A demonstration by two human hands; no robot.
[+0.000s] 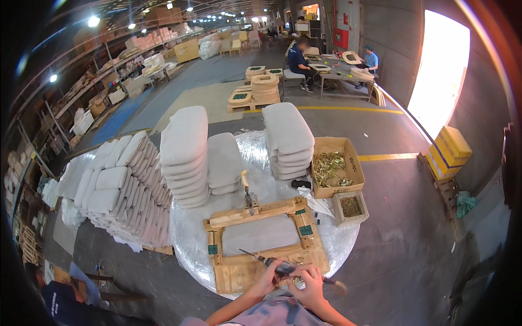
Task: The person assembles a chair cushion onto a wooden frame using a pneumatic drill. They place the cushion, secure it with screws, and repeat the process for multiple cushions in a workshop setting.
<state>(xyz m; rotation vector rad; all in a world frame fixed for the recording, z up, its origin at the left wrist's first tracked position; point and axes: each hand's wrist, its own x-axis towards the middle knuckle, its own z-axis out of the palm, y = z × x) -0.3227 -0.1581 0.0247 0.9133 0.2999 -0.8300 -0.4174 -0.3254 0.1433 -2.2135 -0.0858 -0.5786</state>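
Screwdriver point(272, 264) lies low in the centre of the frame, over the near edge of the wooden seat frame point(265, 244) on the round worktop point(187, 239). Both the left hand point(267, 278) and the right hand point(311, 286) are curled closed around its handle, its thin shaft pointing to the upper left.

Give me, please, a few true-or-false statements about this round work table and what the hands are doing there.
1. Both hands, the left hand and the right hand, hold one long tool. True.
2. The wooden frame lies on the floor. False: it lies on the round table.
3. The big cardboard box holds brass-coloured metal parts. True.
4. The cushion stacks are red. False: they are light grey.
5. The small box sits left of the frame. False: it sits to its right.
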